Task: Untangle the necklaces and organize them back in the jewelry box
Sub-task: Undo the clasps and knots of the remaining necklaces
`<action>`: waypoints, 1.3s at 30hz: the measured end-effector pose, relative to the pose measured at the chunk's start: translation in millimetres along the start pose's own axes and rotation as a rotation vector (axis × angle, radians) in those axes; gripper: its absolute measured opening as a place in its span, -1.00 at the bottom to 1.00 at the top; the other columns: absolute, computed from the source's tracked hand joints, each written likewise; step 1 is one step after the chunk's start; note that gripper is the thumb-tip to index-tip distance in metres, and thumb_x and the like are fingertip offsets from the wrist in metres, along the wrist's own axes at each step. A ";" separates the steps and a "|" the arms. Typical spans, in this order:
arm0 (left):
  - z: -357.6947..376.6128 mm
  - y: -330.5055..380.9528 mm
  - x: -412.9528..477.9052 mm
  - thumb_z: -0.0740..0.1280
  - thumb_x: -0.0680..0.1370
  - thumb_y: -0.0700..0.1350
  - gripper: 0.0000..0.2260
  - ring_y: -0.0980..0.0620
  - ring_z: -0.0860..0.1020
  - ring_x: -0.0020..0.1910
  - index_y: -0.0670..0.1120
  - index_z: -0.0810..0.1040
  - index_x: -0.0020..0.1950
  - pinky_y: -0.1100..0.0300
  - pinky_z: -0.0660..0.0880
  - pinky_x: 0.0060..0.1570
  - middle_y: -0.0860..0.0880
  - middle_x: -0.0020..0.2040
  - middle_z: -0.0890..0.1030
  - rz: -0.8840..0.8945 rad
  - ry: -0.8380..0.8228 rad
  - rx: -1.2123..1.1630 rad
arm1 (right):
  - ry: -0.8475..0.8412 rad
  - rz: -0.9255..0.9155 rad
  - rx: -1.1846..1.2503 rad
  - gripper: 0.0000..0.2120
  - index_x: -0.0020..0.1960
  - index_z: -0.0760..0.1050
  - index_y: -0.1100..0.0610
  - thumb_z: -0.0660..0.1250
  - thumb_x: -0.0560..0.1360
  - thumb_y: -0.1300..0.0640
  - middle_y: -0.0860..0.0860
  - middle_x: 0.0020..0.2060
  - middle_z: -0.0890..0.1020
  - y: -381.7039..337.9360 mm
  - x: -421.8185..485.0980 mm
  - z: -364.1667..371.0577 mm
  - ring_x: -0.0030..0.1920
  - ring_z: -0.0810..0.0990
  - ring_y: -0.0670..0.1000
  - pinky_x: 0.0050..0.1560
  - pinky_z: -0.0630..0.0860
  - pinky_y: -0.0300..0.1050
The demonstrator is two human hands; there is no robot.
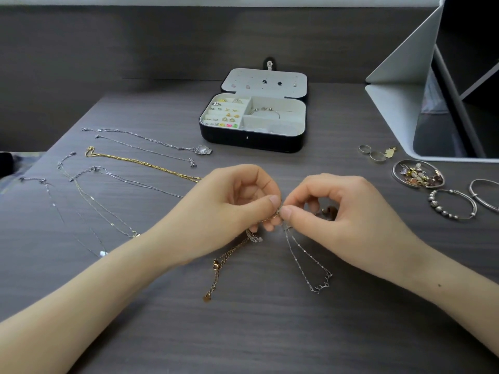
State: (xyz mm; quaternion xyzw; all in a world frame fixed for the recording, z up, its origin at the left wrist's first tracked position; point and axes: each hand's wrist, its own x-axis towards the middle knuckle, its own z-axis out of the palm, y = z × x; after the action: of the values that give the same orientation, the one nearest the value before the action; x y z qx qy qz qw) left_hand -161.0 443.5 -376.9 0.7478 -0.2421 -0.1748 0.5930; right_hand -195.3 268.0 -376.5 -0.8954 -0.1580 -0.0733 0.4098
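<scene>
Here we are over a dark wood-grain table [270,333], with a white stand [399,63] folded up at the far right. At far centre sits the jewelry box [251,143], lid thrown back: rings and studs fill its left slots, a bangle lies in the far right compartment, and we cannot tell what the pale stuff in the near right one is. Front and centre, the left hand [229,201] and right hand [332,209] meet thumb to thumb, each pinching the same knot of chain between thumb and forefinger, the other fingers curled underneath. Away to the left, silver necklaces [151,140] and one gold necklace [151,163] lie stretched out in separate lines on the table, well apart from the box. Off to the right we have bangles [435,203], and just beyond them a small round dish [394,172] heaped with charms. From the left hand's pinch a rose-gold chain [216,264] trails towards us onto the table; from the right hand's, a silver chain [310,254] loops down to an antler-shaped pendant lying flat. Two rings [377,156] rest beyond the dish.
</scene>
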 end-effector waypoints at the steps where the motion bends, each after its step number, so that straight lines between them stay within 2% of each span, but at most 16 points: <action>1: -0.2 0.3 -0.3 0.33 0.43 -0.15 -0.91 0.07 0.56 -0.34 -0.16 0.52 -0.16 0.30 0.44 -0.33 -0.04 -0.34 0.63 -0.005 -0.005 -0.007 | -0.012 0.017 0.049 -0.89 -0.34 0.56 -0.06 0.34 0.35 0.00 -0.27 -0.47 0.49 0.0 0.3 -0.7 -0.35 0.44 -0.13 -0.31 0.34 -0.35; 4: -1.2 0.9 -1.7 0.42 0.35 -0.16 -0.86 0.03 0.55 -0.29 -0.12 0.55 -0.14 0.28 0.47 -0.28 -0.06 -0.29 0.64 -0.030 -0.007 -0.027 | -0.026 0.082 0.174 -0.85 -0.35 0.58 0.03 0.43 0.39 0.09 -0.20 -0.53 0.48 0.0 1.4 -2.4 -0.43 0.37 -0.16 -0.40 0.29 -0.39; 6: -1.7 0.9 -1.9 0.46 0.31 -0.17 -0.83 0.04 0.55 -0.28 -0.09 0.56 -0.14 0.26 0.50 -0.26 -0.04 -0.28 0.64 -0.037 -0.006 -0.030 | -0.036 0.103 0.205 -0.86 -0.35 0.59 0.06 0.41 0.39 0.16 -0.20 -0.54 0.49 0.3 1.8 -2.6 -0.42 0.37 -0.17 -0.38 0.30 -0.40; 10: -0.8 0.6 -1.5 0.45 0.30 -0.23 -0.82 0.04 0.54 -0.29 -0.09 0.56 -0.14 0.26 0.51 -0.25 -0.03 -0.28 0.63 -0.035 -0.013 -0.039 | -0.018 0.082 0.160 -0.85 -0.33 0.58 0.02 0.42 0.41 0.15 -0.21 -0.48 0.52 3.0 1.3 -4.1 -0.37 0.42 -0.16 -0.31 0.34 -0.39; 13: -0.8 1.3 -1.7 0.45 0.29 -0.24 -0.82 0.04 0.53 -0.30 -0.08 0.55 -0.16 0.25 0.51 -0.25 -0.01 -0.30 0.62 -0.042 -0.002 -0.048 | 0.060 -0.072 -0.031 -0.89 -0.31 0.52 -0.04 0.32 0.39 0.00 -0.22 -0.37 0.53 4.2 0.4 -3.2 -0.25 0.46 -0.10 -0.17 0.34 -0.32; 15: -1.2 1.5 -1.4 0.45 0.28 -0.23 -0.81 0.03 0.53 -0.28 -0.08 0.55 -0.16 0.20 0.50 -0.23 -0.01 -0.30 0.62 -0.056 0.008 -0.051 | 0.114 -0.217 -0.170 -0.89 -0.29 0.51 -0.01 0.27 0.38 0.01 -0.19 -0.32 0.53 4.3 0.0 -1.1 -0.24 0.45 -0.09 -0.10 0.36 -0.13; 17: -2.0 2.4 -0.9 0.46 0.27 -0.23 -0.80 0.00 0.53 -0.26 -0.09 0.55 -0.16 0.17 0.47 -0.19 -0.03 -0.29 0.63 -0.084 0.022 -0.077 | 0.165 -0.356 -0.312 -0.88 -0.28 0.55 0.06 0.30 0.41 0.07 -0.13 -0.28 0.55 5.3 0.2 -1.4 -0.24 0.46 -0.02 -0.17 0.34 -0.01; 21: -3.5 6.8 -0.9 0.44 0.25 -0.28 -0.78 0.01 0.56 -0.28 -0.13 0.53 -0.15 0.16 0.43 -0.20 -0.06 -0.30 0.64 -0.144 0.037 -0.187 | 0.156 -0.502 -0.417 -0.88 -0.28 0.58 0.09 0.34 0.42 0.10 -0.07 -0.27 0.56 4.9 -0.3 -8.7 -0.25 0.43 0.02 -0.20 0.26 -0.03; 26: -3.6 7.1 -0.8 0.43 0.24 -0.30 -0.78 0.00 0.58 -0.27 -0.13 0.53 -0.17 0.12 0.43 -0.15 -0.07 -0.30 0.64 -0.149 0.039 -0.213 | 0.158 -0.344 -0.274 -0.82 -0.26 0.57 0.09 0.29 0.43 0.03 -0.09 -0.28 0.56 5.8 -1.3 -8.2 -0.23 0.46 0.02 -0.17 0.37 0.08; 28: -3.5 6.2 -0.8 0.45 0.25 -0.29 -0.80 -0.03 0.56 -0.23 -0.11 0.55 -0.19 0.16 0.47 -0.15 -0.08 -0.29 0.64 -0.133 0.039 -0.211 | 0.142 -0.246 -0.215 -0.78 -0.23 0.59 0.04 0.27 0.43 -0.05 -0.14 -0.28 0.57 7.1 -0.7 -5.4 -0.22 0.46 -0.04 -0.13 0.40 0.03; 30: -3.3 5.3 -0.9 0.46 0.26 -0.28 -0.81 -0.01 0.55 -0.24 -0.09 0.56 -0.20 0.25 0.51 -0.19 -0.07 -0.28 0.65 -0.102 0.032 -0.183 | 0.117 -0.179 -0.149 -0.77 -0.21 0.61 -0.01 0.26 0.42 -0.12 -0.20 -0.28 0.57 8.2 0.0 -2.4 -0.22 0.46 -0.09 -0.10 0.40 -0.11; 32: -2.6 4.7 -1.3 0.45 0.27 -0.28 -0.81 0.03 0.55 -0.27 -0.09 0.55 -0.19 0.32 0.51 -0.25 -0.05 -0.29 0.64 -0.082 0.021 -0.144 | 0.098 -0.153 -0.111 -0.78 -0.22 0.62 -0.06 0.25 0.40 -0.13 -0.25 -0.31 0.57 8.8 0.2 0.5 -0.21 0.47 -0.08 -0.11 0.39 -0.18; 39: -0.9 3.8 -1.3 0.47 0.24 -0.24 -0.79 0.04 0.54 -0.32 -0.09 0.54 -0.19 0.29 0.49 -0.29 -0.04 -0.32 0.65 -0.095 0.036 -0.073 | 0.116 -0.177 -0.193 -0.84 -0.32 0.48 -0.11 0.23 0.38 -0.12 -0.28 -0.40 0.47 8.4 -0.3 3.7 -0.29 0.40 -0.13 -0.16 0.33 -0.16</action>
State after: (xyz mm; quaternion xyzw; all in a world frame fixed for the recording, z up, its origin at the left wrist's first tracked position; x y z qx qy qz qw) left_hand -162.1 444.3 -373.0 0.7394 -0.1892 -0.1983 0.6150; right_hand -192.7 265.6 -385.0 -0.9075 -0.2044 -0.1757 0.3221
